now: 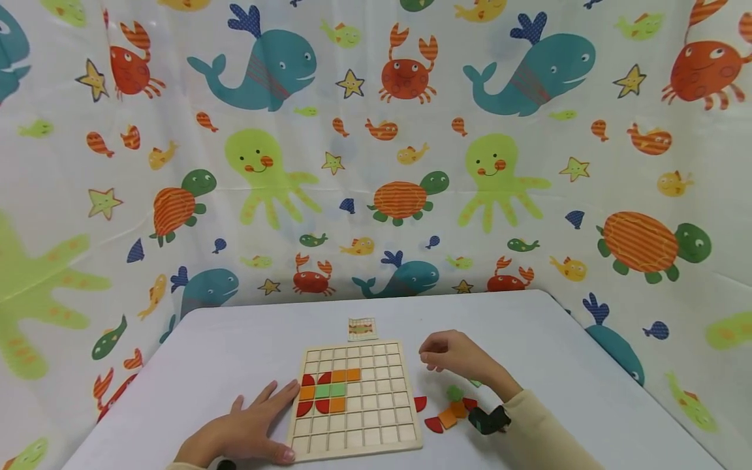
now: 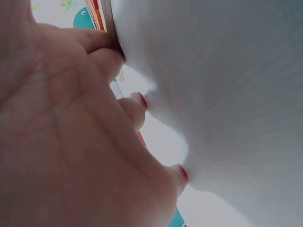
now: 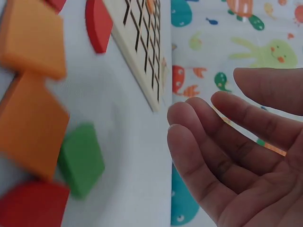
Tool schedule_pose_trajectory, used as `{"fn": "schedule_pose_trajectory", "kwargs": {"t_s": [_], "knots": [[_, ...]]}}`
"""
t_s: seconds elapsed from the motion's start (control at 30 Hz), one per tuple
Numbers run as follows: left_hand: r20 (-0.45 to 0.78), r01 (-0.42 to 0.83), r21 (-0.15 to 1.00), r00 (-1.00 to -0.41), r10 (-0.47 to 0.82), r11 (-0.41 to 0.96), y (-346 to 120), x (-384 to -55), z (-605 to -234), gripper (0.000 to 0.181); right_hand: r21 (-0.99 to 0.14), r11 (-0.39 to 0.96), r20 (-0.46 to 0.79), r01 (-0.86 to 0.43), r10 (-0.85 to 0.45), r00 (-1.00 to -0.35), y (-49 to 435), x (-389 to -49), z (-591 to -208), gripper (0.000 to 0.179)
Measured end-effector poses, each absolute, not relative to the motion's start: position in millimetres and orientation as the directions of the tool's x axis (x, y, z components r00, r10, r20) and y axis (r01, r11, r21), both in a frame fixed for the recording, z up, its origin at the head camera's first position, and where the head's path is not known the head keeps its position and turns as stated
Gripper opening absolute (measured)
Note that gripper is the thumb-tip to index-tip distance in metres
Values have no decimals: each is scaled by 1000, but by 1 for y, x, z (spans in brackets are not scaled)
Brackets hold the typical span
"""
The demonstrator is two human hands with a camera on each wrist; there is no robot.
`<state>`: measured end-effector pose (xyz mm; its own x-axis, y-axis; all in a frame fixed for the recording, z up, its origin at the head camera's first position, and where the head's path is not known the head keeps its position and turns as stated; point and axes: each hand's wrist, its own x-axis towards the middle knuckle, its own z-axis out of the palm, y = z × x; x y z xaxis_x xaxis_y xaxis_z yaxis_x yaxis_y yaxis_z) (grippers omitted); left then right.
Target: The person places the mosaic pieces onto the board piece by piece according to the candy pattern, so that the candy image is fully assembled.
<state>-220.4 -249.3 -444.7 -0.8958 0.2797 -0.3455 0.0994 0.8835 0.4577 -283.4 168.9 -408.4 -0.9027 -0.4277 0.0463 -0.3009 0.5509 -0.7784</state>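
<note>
A light wooden grid board lies on the white table. Red quarter-round, orange square and green square tiles fill cells in its upper left part, among them a green tile. My left hand lies spread at the board's left edge, fingertips and thumb against its frame; in the left wrist view the palm fills much of the picture. To the right of the board my right hand hovers with loosely bent fingers. The right wrist view shows that hand holding nothing, its thumb apart from the fingers.
Loose tiles lie right of the board below my right hand: orange squares, a green piece and red quarter-rounds. A small pattern card sits at the board's far edge. A sea-animal curtain hangs behind the table.
</note>
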Motion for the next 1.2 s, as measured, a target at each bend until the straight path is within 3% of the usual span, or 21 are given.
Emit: {"fn": "schedule_pose_trajectory", "kwargs": {"t_s": [0.27, 0.67, 1.03, 1.2], "knots": [[-334, 121, 463, -894, 299, 878, -253, -219, -446, 116, -760, 602, 13, -245, -362, -932, 202, -279, -403, 19], [-334, 111, 457, -898, 286, 883, -248, -217, -442, 114, -608, 767, -81, -205, -317, -945, 235, -278, -407, 15], [-325, 125, 463, -897, 299, 878, -248, -217, -443, 115, -477, 869, -221, -130, -262, -940, 243, -278, -413, 22], [-326, 126, 462, -897, 300, 878, -248, -217, -443, 114, -463, 876, -201, -139, -257, -945, 241, -278, -419, 24]]}}
